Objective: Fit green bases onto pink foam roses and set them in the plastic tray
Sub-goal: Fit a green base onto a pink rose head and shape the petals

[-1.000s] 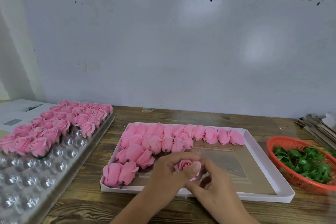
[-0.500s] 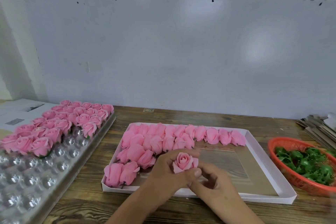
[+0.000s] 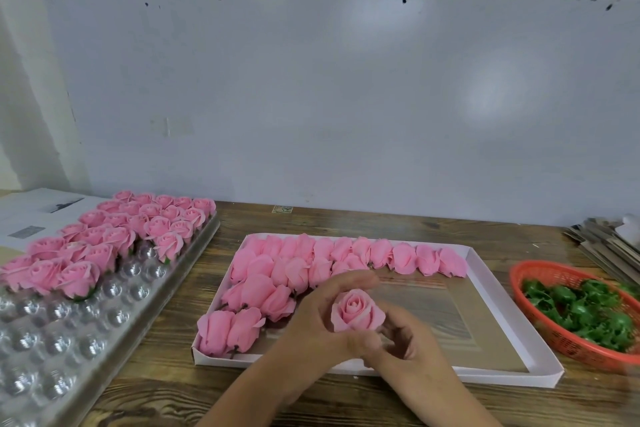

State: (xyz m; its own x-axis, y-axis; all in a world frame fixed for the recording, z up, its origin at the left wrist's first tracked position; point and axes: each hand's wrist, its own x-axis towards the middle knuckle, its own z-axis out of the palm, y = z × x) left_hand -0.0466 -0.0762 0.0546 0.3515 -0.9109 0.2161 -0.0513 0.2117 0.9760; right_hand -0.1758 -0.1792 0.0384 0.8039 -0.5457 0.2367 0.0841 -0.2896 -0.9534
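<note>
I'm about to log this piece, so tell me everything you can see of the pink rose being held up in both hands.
The pink rose is a single bloom of soft, matte, foam-like petals, wrapped in a spiral around a tight centre, outer petals flaring slightly. It is upright, its open face tilted toward the camera, held just above the white cardboard box. The left hand holds its left side and underside; the right hand grips beneath it. Its underside is hidden, so whether a green base is fitted cannot be told.
</note>
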